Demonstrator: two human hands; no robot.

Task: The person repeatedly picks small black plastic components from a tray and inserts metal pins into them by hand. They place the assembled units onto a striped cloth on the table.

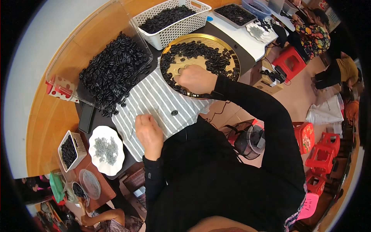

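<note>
My right hand [196, 79] reaches over the round gold tray [190, 64], its fingers curled down at the bare part of the tray. What they may hold is hidden. Small black two-holed plastic pieces [218, 60] ring the tray. Above the grey-and-white striped cloth [154, 101] is my left hand [149, 134], with its fingers bent together; I cannot make out anything in them. One single black piece [174, 113] lies on the cloth, to the right of my left hand.
A clear bin [63, 63] tipped on its side spills a heap of black pieces [114, 67]. Behind stands a white perforated basket [174, 29]. A scalloped white plate [107, 167] holds small clear-grey bits. Red stools [290, 63] stand at right; another person's arm [102, 217] shows lower left.
</note>
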